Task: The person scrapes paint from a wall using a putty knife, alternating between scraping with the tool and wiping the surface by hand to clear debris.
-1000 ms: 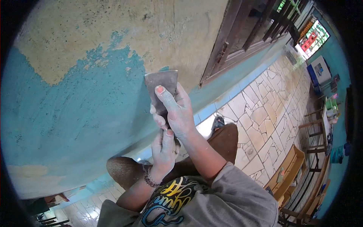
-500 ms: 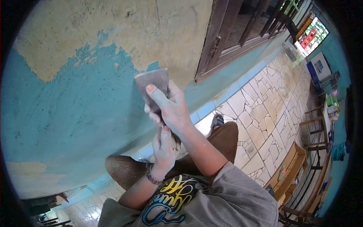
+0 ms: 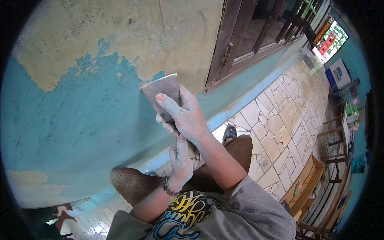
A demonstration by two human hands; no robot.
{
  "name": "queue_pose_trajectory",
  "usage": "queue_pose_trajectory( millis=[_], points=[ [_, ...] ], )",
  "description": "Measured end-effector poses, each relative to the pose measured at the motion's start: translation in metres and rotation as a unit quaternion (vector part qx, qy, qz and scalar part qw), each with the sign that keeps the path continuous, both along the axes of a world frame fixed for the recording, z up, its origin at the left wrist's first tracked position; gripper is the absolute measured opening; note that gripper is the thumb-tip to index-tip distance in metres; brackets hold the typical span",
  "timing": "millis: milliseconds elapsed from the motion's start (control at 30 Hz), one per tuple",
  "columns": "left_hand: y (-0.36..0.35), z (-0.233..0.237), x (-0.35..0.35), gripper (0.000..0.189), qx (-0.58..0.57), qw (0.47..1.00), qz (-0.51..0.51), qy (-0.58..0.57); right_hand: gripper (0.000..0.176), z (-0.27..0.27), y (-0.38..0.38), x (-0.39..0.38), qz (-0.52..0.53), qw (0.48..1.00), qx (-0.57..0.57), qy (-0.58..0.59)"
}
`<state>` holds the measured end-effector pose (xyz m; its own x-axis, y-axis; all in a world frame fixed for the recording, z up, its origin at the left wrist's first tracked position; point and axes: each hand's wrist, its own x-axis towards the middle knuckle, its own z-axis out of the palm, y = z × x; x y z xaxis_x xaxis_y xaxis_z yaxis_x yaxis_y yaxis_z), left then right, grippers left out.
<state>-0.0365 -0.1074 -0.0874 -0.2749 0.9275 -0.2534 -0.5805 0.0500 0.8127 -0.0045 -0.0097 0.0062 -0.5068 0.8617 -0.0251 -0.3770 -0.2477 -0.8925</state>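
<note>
A wide metal paint scraper (image 3: 163,91) is held up against the wall, its straight edge at the border between blue paint and bare yellowish plaster. My right hand (image 3: 188,116) grips it high, thumb flat along the blade and fingers wrapped behind. Just below, my left hand (image 3: 181,162) closes around the lower end, its thumb touching the underside of my right hand. The handle is mostly hidden by both hands. Pale dust coats my fingers. The painted wall (image 3: 92,124) has ragged, peeled edges around the blade.
A brown wooden window frame (image 3: 224,60) is set in the wall right of the scraper. My bent knees (image 3: 136,180) are close to the wall's foot. Stone-patterned floor (image 3: 276,120) runs to the right, with a wooden bench (image 3: 306,184) and a table (image 3: 347,128) beyond.
The blade has tilted slightly, and both hands have shifted a little to the right with it. The view of the wall has moved slightly.
</note>
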Motion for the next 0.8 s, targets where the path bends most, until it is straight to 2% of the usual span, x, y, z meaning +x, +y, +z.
queue_pose_trajectory(
  millis=[67, 133, 233, 333, 367, 433, 533, 567, 633, 733, 767, 800],
  points=[
    [-0.003, 0.023, -0.009, 0.038, -0.052, 0.997, -0.064, 0.011, 0.033, 0.007, 0.004, -0.003, 0.004, 1.000, 0.021, -0.002],
    [0.001, 0.028, -0.021, 0.038, -0.018, 0.992, -0.074, 0.097, 0.031, 0.006, 0.007, -0.001, 0.024, 0.999, 0.036, -0.013],
    [0.019, 0.023, -0.042, 0.039, 0.197, 0.952, -0.029, 0.232, 0.029, 0.000, 0.007, 0.000, 0.023, 1.000, 0.020, -0.007],
    [0.026, 0.027, -0.071, 0.045, 0.258, 0.957, -0.058, 0.119, 0.028, -0.012, 0.008, 0.010, 0.042, 0.996, 0.072, -0.014],
    [0.029, 0.031, -0.078, 0.037, 0.270, 0.958, -0.015, 0.098, 0.030, -0.005, 0.001, 0.022, 0.083, 0.995, 0.021, -0.053],
    [0.029, 0.044, -0.068, 0.034, 0.131, 0.989, 0.018, 0.067, 0.031, -0.034, -0.015, 0.019, 0.061, 0.993, 0.082, -0.062],
    [0.037, 0.048, -0.049, 0.034, 0.079, 0.993, 0.076, 0.033, 0.033, -0.056, -0.030, 0.032, 0.103, 0.990, 0.081, -0.051],
    [0.039, 0.051, -0.047, 0.035, 0.101, 0.992, 0.078, 0.007, 0.035, -0.062, -0.032, 0.042, 0.130, 0.989, 0.064, -0.043],
    [0.042, 0.059, -0.048, 0.037, 0.130, 0.987, 0.088, -0.015, 0.040, -0.091, -0.034, 0.074, 0.130, 0.952, 0.231, -0.156],
    [0.047, 0.061, -0.047, 0.037, 0.168, 0.984, 0.063, 0.007, 0.046, -0.059, -0.049, 0.099, 0.211, 0.974, -0.041, -0.070],
    [0.045, 0.063, -0.043, 0.037, 0.162, 0.985, 0.056, -0.012, 0.050, -0.069, -0.049, 0.099, 0.189, 0.981, 0.026, -0.041],
    [0.045, 0.066, -0.038, 0.037, 0.159, 0.986, 0.048, -0.032, 0.051, -0.063, -0.046, 0.099, 0.178, 0.983, 0.023, -0.042]
  ],
)
